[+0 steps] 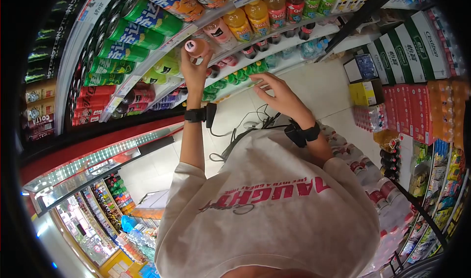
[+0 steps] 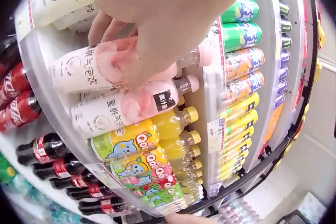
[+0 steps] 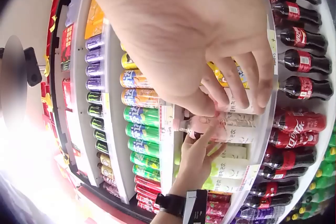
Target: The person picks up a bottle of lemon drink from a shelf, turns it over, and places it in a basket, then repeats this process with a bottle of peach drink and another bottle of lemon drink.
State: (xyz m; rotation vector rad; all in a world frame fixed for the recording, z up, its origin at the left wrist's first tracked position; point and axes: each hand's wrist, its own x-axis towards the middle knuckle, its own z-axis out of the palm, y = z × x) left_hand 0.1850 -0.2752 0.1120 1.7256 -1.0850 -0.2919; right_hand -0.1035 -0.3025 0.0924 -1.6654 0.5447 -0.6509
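Note:
My left hand (image 1: 195, 74) grips a pink-capped bottle of peach sparkling drink (image 1: 197, 48) at the shelf's front edge. In the left wrist view, thumb and fingers wrap this bottle (image 2: 73, 72), which has a white and pink label. Directly beside it lies a matching peach bottle (image 2: 123, 109). My right hand (image 1: 278, 95) is held in the air to the right, in front of the lower shelves, its fingers loosely bent and nothing in them. From the right wrist, that hand (image 3: 194, 35) overlaps the shelf, with the left hand (image 3: 195, 162) below it at the bottle.
Yellow Qoo juice bottles (image 1: 258, 15) line the same shelf to the right, green soda cans (image 1: 120, 32) to the left. Cola bottles (image 2: 55, 166) fill a lower shelf. Shrink-wrapped bottle packs (image 1: 387, 194) stand by my right side, stacked cartons (image 1: 407, 47) farther off.

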